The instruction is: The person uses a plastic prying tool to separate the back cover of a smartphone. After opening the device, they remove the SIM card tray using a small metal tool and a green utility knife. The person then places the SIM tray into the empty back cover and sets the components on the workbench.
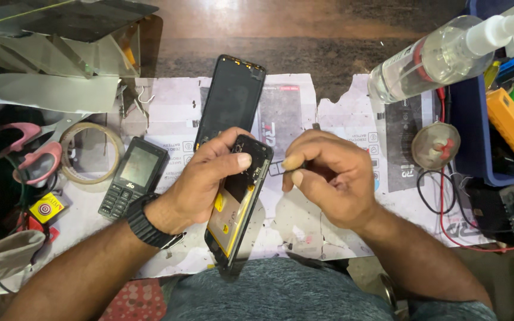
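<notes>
Black opened smartphone with yellow battery (233,205): light, stiff, fragile; left hand (206,178) fingers grip upper edges; right hand (325,175) fingers pinched shut, contents unclear.

Warm, fairly bright light falls from above and ahead of the hands, leaving a pale glare patch on the tabletop (233,6) far beyond them. The clear spray bottle (432,59) to the upper right of the right hand (328,178) carries bright highlights. Soft shadows sit beneath both hands. Edges bow slightly; the near torso looks soft.
</notes>
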